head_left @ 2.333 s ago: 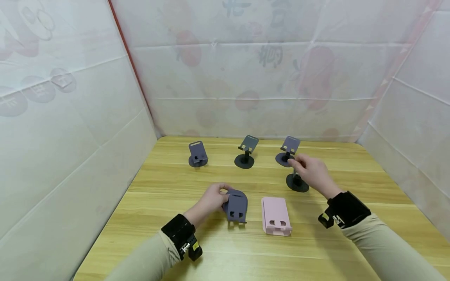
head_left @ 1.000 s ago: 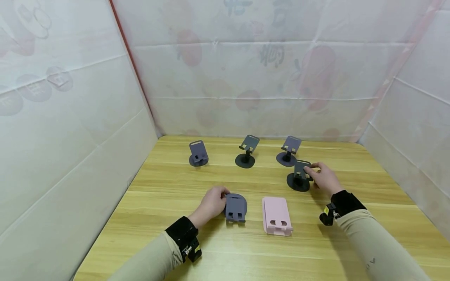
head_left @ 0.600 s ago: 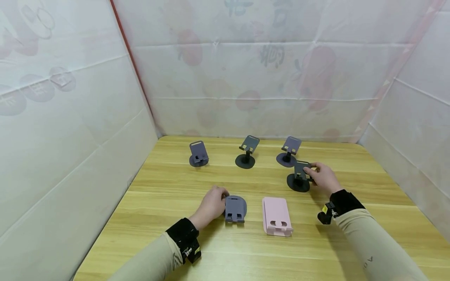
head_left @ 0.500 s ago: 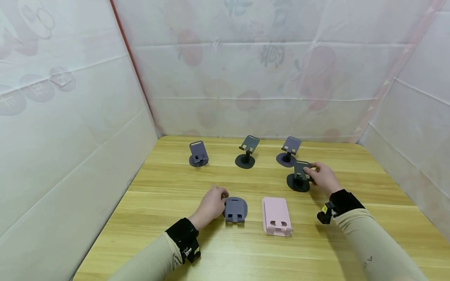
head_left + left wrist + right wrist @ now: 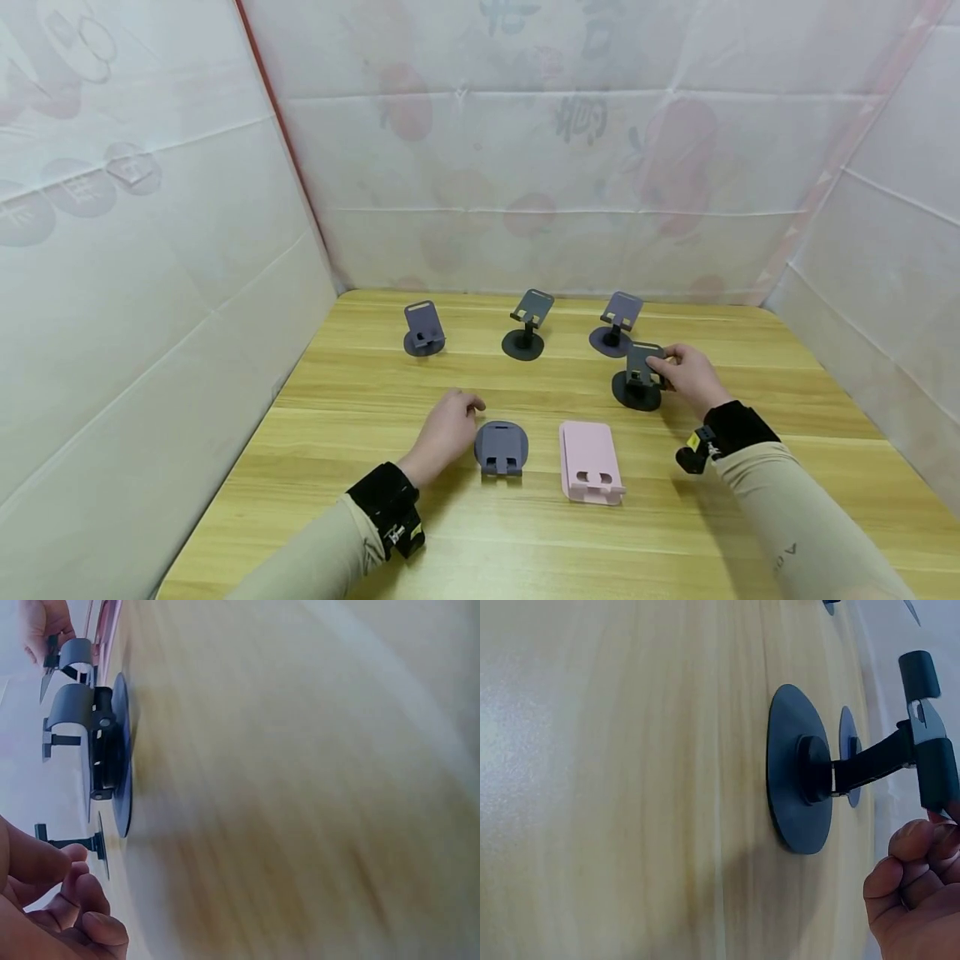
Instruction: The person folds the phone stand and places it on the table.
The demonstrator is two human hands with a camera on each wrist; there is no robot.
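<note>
On wooden table (image 5: 360, 533), five dark stands, one pink stand (image 5: 589, 459), right hand (image 5: 688, 377) pinching one stand (image 5: 639, 377), left hand (image 5: 447, 430) relaxed, empty

On the table (image 5: 675, 533), three stands (image 5: 524, 327) sit in a row at the back. A flat stand (image 5: 501, 447) lies by my left hand (image 5: 444, 427), a case (image 5: 589, 460) to its right.

Bare table (image 5: 360, 392) left of folded stand (image 5: 501, 447)
</note>
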